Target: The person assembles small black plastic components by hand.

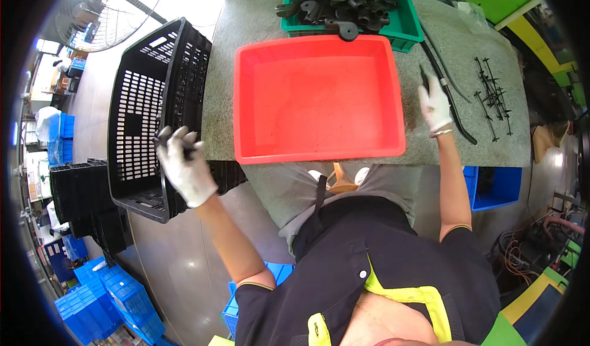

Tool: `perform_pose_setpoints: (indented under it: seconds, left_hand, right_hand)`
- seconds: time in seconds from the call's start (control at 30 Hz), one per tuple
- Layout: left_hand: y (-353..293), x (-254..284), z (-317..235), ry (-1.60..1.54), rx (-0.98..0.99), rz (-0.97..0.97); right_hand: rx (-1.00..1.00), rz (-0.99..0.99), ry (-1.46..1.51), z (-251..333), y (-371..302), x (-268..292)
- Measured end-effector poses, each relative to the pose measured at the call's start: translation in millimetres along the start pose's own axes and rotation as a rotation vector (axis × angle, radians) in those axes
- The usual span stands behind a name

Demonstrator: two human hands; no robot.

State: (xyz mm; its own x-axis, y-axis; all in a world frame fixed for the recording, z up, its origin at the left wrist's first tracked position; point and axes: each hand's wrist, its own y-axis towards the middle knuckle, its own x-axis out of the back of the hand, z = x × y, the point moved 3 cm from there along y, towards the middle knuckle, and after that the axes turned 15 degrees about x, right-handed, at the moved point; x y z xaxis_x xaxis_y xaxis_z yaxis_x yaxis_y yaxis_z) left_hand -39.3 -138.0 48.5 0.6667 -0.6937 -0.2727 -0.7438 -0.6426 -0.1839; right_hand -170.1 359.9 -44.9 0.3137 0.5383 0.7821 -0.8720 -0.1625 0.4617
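My left hand (189,169), in a white glove with dark fingertips, is at the left, over the near edge of a black slotted plastic crate (175,57). Its fingers curl around a small black part (190,151), whose shape is mostly hidden. Right of the red tub (319,94), my gloved right hand (435,105) is above the grey tabletop. Its fingers are close together, with a thin, dark, pointed piece (423,74) at their tips. A black curved tube (458,115) lies beside that hand. The red tub has nothing in it.
Behind the tub, a green bin (402,29) holds a heap of black plastic parts (344,2). Several thin black rods with cross-pieces (493,97) lie at the table's right. A blue bin (501,189) stands below the right edge. Blue crates (117,297) and a fan (92,17) are at the left.
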Motion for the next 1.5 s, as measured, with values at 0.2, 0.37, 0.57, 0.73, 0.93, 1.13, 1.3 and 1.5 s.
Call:
perform_pose_setpoints:
  seconds: [0.2, 0.37, 0.57, 0.73, 0.93, 1.13, 1.3, 1.5]
  left_hand:
    - [51, 103, -42, 0.414, -0.112, -0.308]
    - [103, 170, -38, 1.000, -0.244, -0.408]
    - [117, 163, -21, 1.171, 0.060, -0.242]
    - [130, 194, -11, 1.070, 0.167, -0.161]
    - [117, 169, -5, 0.816, 0.375, -0.100]
    - [115, 167, -2, 0.849, 0.340, -0.162]
    - [117, 173, 1, 0.903, 0.081, -0.199]
    - [122, 174, -1, 1.178, -0.015, -0.207]
  right_hand:
    - [-0.054, 0.133, -0.155, -12, -25, -16]
    - [-0.061, 0.125, -0.310, -5, -12, -15]
    - [0.038, 0.065, -0.623, 2, 6, -8]
    - [0.258, -0.194, -0.066, 46, 83, 5]
    - [0.156, 0.084, -0.097, 63, 202, -25]
    - [0.033, 0.514, -0.194, 70, 255, -57]
    - [0.023, 0.394, -0.145, 78, 253, -66]
    - [0.039, 0.233, 0.025, 61, 242, -64]
